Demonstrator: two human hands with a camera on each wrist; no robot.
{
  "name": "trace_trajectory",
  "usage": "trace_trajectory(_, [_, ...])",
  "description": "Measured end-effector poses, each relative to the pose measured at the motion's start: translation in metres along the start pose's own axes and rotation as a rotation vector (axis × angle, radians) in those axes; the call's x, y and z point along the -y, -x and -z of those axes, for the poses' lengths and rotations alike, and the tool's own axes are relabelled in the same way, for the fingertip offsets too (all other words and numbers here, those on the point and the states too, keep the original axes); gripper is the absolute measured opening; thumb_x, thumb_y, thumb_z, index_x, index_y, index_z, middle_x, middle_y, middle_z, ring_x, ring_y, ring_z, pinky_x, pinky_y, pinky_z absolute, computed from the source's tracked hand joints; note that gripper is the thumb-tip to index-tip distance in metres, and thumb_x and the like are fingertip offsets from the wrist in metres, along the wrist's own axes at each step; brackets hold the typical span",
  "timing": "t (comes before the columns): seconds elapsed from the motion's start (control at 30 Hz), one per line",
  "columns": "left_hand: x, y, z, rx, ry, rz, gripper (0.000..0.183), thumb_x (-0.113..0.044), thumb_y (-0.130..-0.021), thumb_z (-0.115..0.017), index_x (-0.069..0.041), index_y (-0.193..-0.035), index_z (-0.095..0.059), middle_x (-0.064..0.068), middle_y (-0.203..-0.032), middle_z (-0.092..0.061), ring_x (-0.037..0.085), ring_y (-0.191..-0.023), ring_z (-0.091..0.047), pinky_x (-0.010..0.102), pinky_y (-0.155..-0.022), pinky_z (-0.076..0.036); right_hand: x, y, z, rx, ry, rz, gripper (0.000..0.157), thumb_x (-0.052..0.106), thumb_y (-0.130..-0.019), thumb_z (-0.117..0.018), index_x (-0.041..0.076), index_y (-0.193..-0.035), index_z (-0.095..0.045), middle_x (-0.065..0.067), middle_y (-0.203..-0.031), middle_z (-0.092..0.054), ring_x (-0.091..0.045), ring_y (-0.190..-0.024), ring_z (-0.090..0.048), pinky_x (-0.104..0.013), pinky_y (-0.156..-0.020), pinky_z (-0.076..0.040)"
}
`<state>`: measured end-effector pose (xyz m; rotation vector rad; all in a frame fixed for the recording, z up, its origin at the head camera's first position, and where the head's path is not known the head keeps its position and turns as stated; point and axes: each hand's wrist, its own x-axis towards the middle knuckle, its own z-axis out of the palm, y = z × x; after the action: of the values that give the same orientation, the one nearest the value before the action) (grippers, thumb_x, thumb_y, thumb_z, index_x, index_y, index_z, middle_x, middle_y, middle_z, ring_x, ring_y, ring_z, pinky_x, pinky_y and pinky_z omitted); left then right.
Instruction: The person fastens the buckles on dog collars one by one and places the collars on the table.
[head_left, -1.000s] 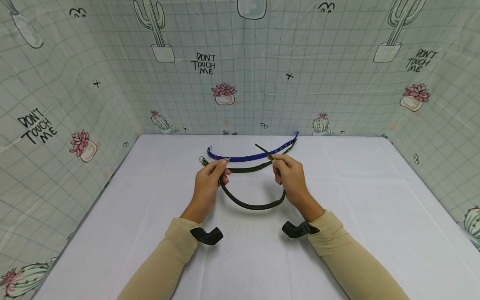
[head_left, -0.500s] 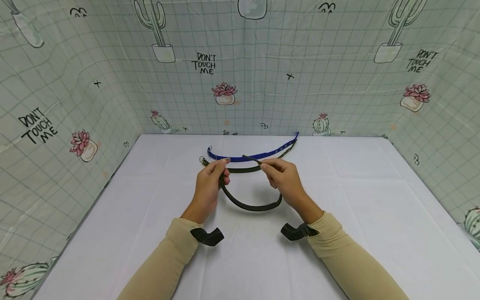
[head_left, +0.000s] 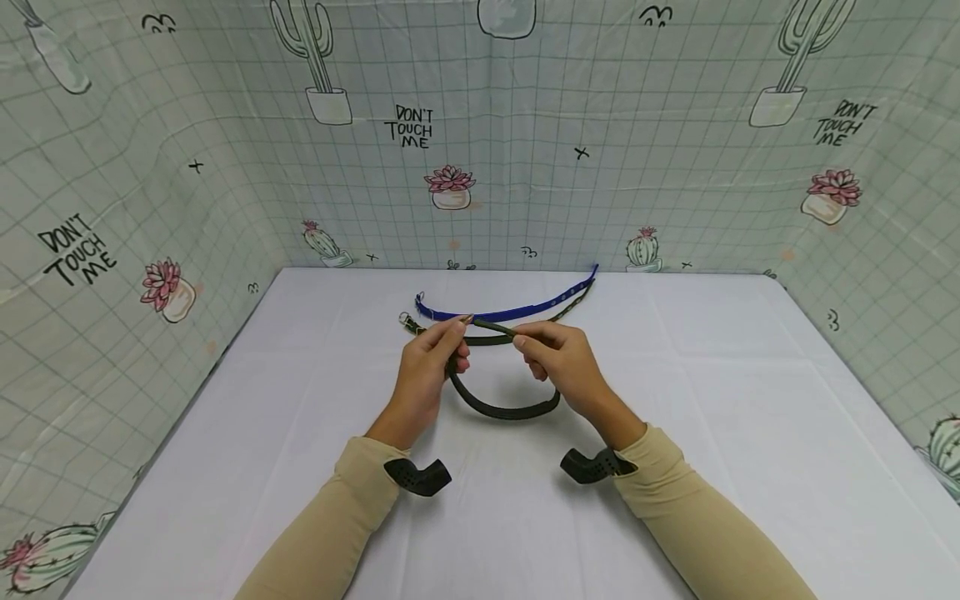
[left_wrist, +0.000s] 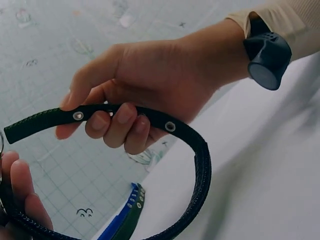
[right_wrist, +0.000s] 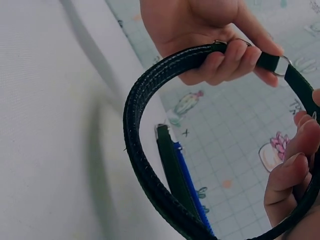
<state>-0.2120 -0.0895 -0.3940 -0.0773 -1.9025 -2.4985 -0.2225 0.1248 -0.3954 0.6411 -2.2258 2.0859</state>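
A dark green stitched collar (head_left: pixel 502 414) hangs in a loop between both hands. My left hand (head_left: pixel 422 367) pinches its end with the metal ring (right_wrist: pixel 283 65), thumb and forefinger near that ring. With thumb and curled fingers, my right hand (head_left: pixel 564 358) grips the other end, which has metal eyelets (left_wrist: pixel 170 126). The strap tip meets the ring in the right wrist view; whether it passes through cannot be told. Behind the hands, a blue collar (head_left: pixel 517 314) and another green collar (head_left: pixel 491 340) lie on the table, partly hidden by the fingers.
A white cloth covers the table (head_left: pixel 675 375). Around its back and sides stands a grid-patterned curtain (head_left: pixel 525 108) printed with cacti. Dark wrist-worn cameras (head_left: pixel 417 477) sit at both cuffs.
My right hand has moved left and slightly down, bringing the strap tip to the left fingertips. The left hand has shifted slightly right, and the hanging loop is narrower. The collars behind stay put.
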Motion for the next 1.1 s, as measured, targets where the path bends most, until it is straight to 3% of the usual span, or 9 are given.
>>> trace_trajectory(0.3, [-0.0012,0.0021,-0.0021,0.054,-0.034,-0.007,0.032,-0.018,-0.102,-0.062,-0.001,-0.128,-0.065,0.006,-0.082,-0.060,0.013,-0.070,-0.059,0.023,-0.069,-0.053,0.0039,0.0002,0.0014,0.021,0.012,0.017,0.024,0.011,-0.098,-0.064,-0.007,-0.114,-0.069,-0.011,-0.072,-0.054,-0.017,-0.060,-0.048,-0.027,-0.054,-0.042])
trace_trajectory(0.63, [0.0005,0.0032,-0.0032,0.093,-0.066,-0.020,0.034,-0.016,-0.101,-0.063,0.002,-0.130,-0.063,0.006,-0.082,-0.063,0.013,-0.072,-0.060,0.024,-0.071,-0.055,0.0057,0.0016,-0.0004,0.028,0.059,0.011,0.024,0.017,-0.099,-0.065,0.001,-0.115,-0.071,-0.020,-0.081,-0.057,-0.018,-0.061,-0.050,-0.027,-0.054,-0.043])
trace_trajectory(0.83, [-0.0002,0.0045,-0.0034,0.132,-0.123,-0.023,0.028,-0.017,-0.099,-0.065,0.003,-0.120,-0.065,0.007,-0.084,-0.063,0.015,-0.075,-0.061,0.025,-0.072,-0.054,0.0046,0.0015,0.0002,0.051,0.079,0.017,0.023,0.016,-0.099,-0.064,0.001,-0.115,-0.071,-0.012,-0.082,-0.060,-0.019,-0.061,-0.051,-0.027,-0.053,-0.043])
trace_trajectory(1.1, [-0.0023,0.0068,-0.0057,0.185,-0.229,-0.036,0.023,-0.019,-0.098,-0.067,0.002,-0.108,-0.066,0.008,-0.083,-0.065,0.017,-0.074,-0.062,0.034,-0.074,-0.054,0.0057,0.0021,-0.0015,0.065,0.050,0.016,0.023,0.012,-0.097,-0.067,0.001,-0.117,-0.070,-0.014,-0.083,-0.060,-0.015,-0.059,-0.048,-0.025,-0.050,-0.039])
